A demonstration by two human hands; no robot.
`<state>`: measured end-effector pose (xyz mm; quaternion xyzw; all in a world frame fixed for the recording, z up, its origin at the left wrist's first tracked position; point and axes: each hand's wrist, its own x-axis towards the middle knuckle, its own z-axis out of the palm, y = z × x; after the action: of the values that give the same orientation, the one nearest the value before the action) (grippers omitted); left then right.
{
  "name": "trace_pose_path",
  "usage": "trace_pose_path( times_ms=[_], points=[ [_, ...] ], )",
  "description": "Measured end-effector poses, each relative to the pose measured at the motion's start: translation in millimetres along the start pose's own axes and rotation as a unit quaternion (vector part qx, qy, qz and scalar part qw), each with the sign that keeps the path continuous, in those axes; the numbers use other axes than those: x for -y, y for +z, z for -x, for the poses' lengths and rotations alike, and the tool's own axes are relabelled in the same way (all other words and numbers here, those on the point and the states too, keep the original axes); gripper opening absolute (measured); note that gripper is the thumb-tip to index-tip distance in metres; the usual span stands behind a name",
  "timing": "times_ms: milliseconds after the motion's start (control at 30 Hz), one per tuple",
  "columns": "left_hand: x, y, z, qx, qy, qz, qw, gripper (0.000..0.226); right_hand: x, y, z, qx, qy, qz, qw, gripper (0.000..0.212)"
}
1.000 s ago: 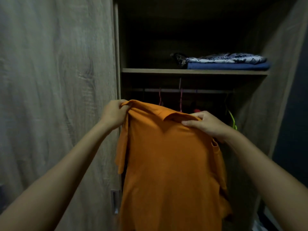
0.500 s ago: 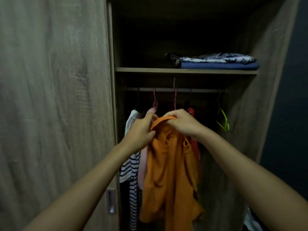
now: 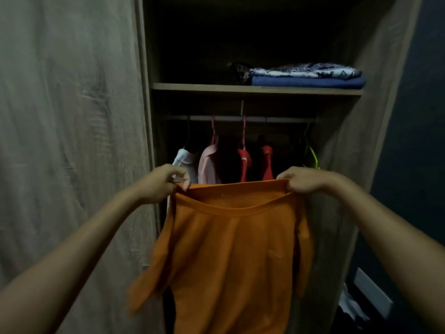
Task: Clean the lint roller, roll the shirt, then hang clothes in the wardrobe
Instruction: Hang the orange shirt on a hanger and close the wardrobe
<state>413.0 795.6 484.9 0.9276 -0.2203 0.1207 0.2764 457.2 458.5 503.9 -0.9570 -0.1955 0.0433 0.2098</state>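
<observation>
An orange shirt [image 3: 231, 256] hangs spread out in front of the open wardrobe [image 3: 240, 89]. My left hand [image 3: 166, 180] pinches its top edge at the left. At the right, my right hand [image 3: 305, 180] grips the same edge. The edge is stretched wide between them, with the opening facing me. Behind it a metal rail [image 3: 240, 118] carries a white garment [image 3: 184, 159], a pink garment [image 3: 208, 162] and two red garments [image 3: 244, 162] on hangers. No lint roller is in view.
A closed wooden door [image 3: 72, 141] fills the left. Folded blue and patterned cloths [image 3: 305, 77] lie on the shelf above the rail. An empty green hanger [image 3: 313, 155] hangs at the rail's right end. White items [image 3: 354, 307] lie on the floor at the lower right.
Half a second ago both hands held the shirt bunched together close to the rail. Now they have drawn back and apart, spreading the shirt's edge wide.
</observation>
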Motion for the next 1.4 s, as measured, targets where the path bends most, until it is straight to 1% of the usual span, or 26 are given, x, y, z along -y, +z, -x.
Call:
trace_pose_path(
  times_ms=[67,133,200,267,300,333,367,400,433,500,533,567,600,667,767,833,867,933,1000,1033,1067,1133,1200,1267,1300,1400],
  points=[
    [-5.3,1.7,-3.2,0.017,-0.007,-0.021,1.000,0.057,-2.9,2.3,-2.1,0.006,0.020,-0.015,1.000,0.021],
    [-5.4,1.4,-6.6,0.012,-0.012,-0.085,0.996,0.055,-7.5,-2.4,-3.6,-0.039,0.036,-0.067,0.996,0.027],
    [-3.4,-3.4,-9.3,0.022,-0.027,-0.105,0.994,0.045,-13.5,-5.9,-4.6,-0.072,0.055,-0.119,0.989,0.022],
    [-4.4,-12.8,-8.2,0.051,-0.036,0.007,0.998,0.029,-18.0,-7.5,-4.2,-0.068,0.069,-0.224,0.970,0.019],
    [-5.1,-18.4,-7.9,0.064,-0.033,0.082,0.994,0.030,-21.3,-9.0,-3.8,-0.046,0.060,-0.300,0.951,0.021],
    [-6.0,-23.5,-7.9,0.079,-0.032,0.146,0.986,0.044,-23.9,-11.2,-2.1,-0.013,0.041,-0.380,0.924,0.019],
    [-5.4,-27.0,-8.7,0.090,-0.039,0.175,0.980,0.058,-26.9,-14.2,-1.4,0.026,0.012,-0.447,0.894,0.012],
    [-4.2,-27.8,-10.9,0.098,-0.046,0.176,0.978,0.063,-29.7,-17.7,-0.3,0.057,-0.026,-0.492,0.868,0.009],
    [-3.7,-26.9,-13.9,0.098,-0.052,0.163,0.980,0.058,-35.3,-22.0,-2.1,0.073,-0.070,-0.504,0.858,0.023],
    [-1.2,-24.5,-24.1,0.043,-0.062,0.132,0.988,0.041,-47.0,-31.2,-11.1,0.061,-0.119,-0.474,0.870,0.053],
    [0.4,-23.6,-28.7,-0.002,-0.061,0.133,0.989,0.038,-49.7,-34.9,-15.6,0.032,-0.114,-0.440,0.890,0.060],
    [0.4,-22.9,-32.5,-0.043,-0.059,0.143,0.987,0.041,-53.4,-38.1,-21.0,0.003,-0.103,-0.392,0.914,0.059],
    [1.6,-22.1,-37.5,-0.070,-0.056,0.156,0.984,0.043,-55.9,-41.4,-24.7,-0.020,-0.086,-0.335,0.938,0.051],
    [-4.7,-19.3,-48.2,-0.080,-0.056,0.175,0.980,0.032,-62.0,-47.5,-29.1,-0.015,-0.066,-0.238,0.969,0.028],
    [-22.7,-5.2,-70.3,-0.122,-0.054,0.196,0.972,0.017,-76.8,-54.3,-39.1,0.035,-0.049,-0.187,0.981,0.019],
    [-34.2,4.7,-86.8,-0.168,-0.040,0.210,0.962,0.014,-82.1,-56.1,-50.3,0.015,-0.028,-0.167,0.985,0.008],
    [-39.7,8.4,-93.1,-0.184,-0.029,0.209,0.960,0.014,-85.4,-55.7,-59.6,-0.017,-0.015,-0.167,0.986,0.010],
    [-47.5,13.5,-104.2,-0.198,-0.009,0.188,0.962,0.017,-92.3,-53.5,-83.4,-0.133,0.020,-0.144,0.980,0.016],
    [-49.2,18.4,-114.5,-0.181,0.013,0.159,0.971,0.024,-98.6,-54.8,-106.9,-0.273,0.069,-0.062,0.958,0.023],
    [-48.9,21.1,-118.3,-0.167,0.023,0.147,0.975,0.027,-102.3,-56.4,-117.6,-0.321,0.097,-0.032,0.942,0.032],
    [-47.1,23.7,-122.8,-0.158,0.029,0.138,0.977,0.027,-107.6,-58.4,-127.5,-0.342,0.132,-0.018,0.930,0.042],
    [-41.7,26.6,-130.8,-0.148,0.039,0.136,0.979,0.025,-115.6,-62.7,-142.5,-0.329,0.215,-0.010,0.919,0.056],
    [-34.6,26.2,-136.6,-0.127,0.049,0.149,0.979,0.031,-125.2,-65.3,-159.1,-0.297,0.272,-0.027,0.915,0.062],
    [-26.2,23.8,-140.8,-0.101,0.055,0.146,0.983,0.050,-135.1,-65.1,-176.1,-0.282,0.280,-0.067,0.915,0.064],
    [-22.0,22.6,-142.6,-0.095,0.057,0.141,0.984,0.052,-138.5,-66.7,-183.5,-0.285,0.272,-0.090,0.915,0.062],
    [-8.9,19.7,-149.5,-0.105,0.055,0.137,0.983,0.038,-147.3,-72.6,-203.4,-0.312,0.238,-0.155,0.907,0.040]
  ],
)
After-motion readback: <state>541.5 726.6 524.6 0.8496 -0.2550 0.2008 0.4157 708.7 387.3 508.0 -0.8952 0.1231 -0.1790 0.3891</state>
